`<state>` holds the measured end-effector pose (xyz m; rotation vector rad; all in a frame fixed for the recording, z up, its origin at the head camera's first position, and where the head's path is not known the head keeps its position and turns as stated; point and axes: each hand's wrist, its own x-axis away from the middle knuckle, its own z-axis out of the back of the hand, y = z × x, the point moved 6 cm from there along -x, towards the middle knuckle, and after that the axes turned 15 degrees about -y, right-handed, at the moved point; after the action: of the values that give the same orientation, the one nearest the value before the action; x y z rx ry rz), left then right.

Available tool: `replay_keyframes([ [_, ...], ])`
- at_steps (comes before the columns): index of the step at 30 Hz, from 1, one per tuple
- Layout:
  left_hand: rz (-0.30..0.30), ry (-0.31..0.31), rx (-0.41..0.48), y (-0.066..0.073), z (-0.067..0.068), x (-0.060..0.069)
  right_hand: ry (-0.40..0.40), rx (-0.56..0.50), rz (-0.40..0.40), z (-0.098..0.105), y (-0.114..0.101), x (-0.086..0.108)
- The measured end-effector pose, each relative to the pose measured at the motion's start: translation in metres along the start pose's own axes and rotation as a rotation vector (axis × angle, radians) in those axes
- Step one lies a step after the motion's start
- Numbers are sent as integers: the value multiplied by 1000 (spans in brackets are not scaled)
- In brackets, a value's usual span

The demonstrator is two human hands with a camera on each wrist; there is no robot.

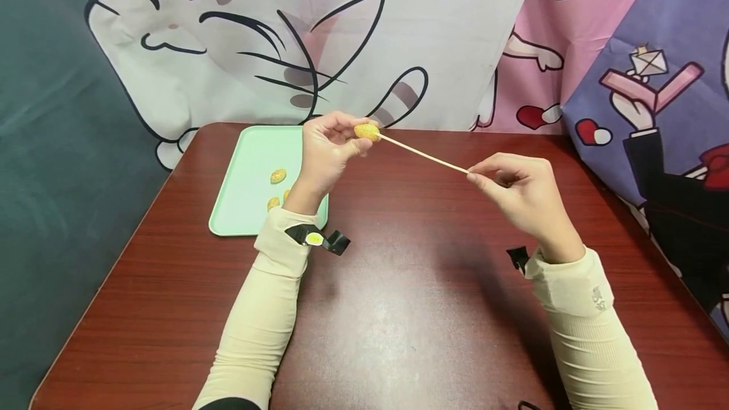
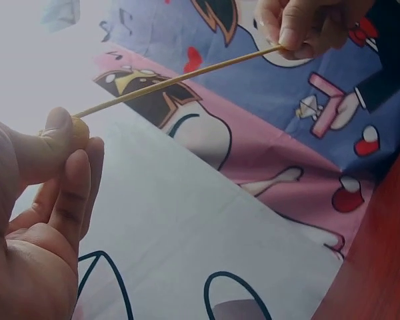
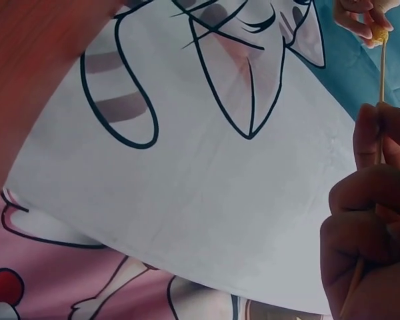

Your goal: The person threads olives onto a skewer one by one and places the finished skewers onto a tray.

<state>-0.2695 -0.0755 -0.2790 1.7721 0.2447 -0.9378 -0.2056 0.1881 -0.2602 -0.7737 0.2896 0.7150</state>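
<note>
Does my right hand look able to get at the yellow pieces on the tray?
Probably not directly: your right hand pinches the thin stick, and your left hand seems to stand between it and the yellow pieces on the tray.

From the head, the counter (image 1: 398, 309) is viewed downward; the stick (image 2: 178, 81) is shared, nearer, by both wrist views.

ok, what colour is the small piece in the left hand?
Yellow. The small piece, held in the left hand, shows best in the head view.
</note>
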Motion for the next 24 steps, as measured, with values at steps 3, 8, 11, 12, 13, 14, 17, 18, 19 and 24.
replay_keyframes([
  [3, 9, -11, -22, -1, 1, 2, -7, 0, 3, -2, -5, 0],
  [8, -8, -13, -25, -3, 2, 2, -22, -6, -10, -4, 6, -1],
  [11, -18, -27, -13, -4, 1, 2, -28, -9, -25, -5, 15, 1],
  [12, -21, -34, -7, -4, 1, 2, -32, -14, -31, -5, 18, 1],
  [13, -23, -40, -1, -4, 1, 2, -36, -20, -40, -5, 19, 2],
  [14, -27, -45, 1, -4, 0, 2, -41, -32, -51, -5, 21, 2],
  [17, -36, -45, 9, -5, 1, 2, -53, -67, -87, -5, 24, 3],
  [18, -37, -40, 12, -5, 1, 2, -53, -77, -96, -5, 24, 2],
  [19, -34, -32, 17, -5, 1, 2, -52, -85, -105, -6, 24, 2],
  [24, 4, 29, 52, -8, 1, 2, -21, -102, -78, -7, 21, 2],
])
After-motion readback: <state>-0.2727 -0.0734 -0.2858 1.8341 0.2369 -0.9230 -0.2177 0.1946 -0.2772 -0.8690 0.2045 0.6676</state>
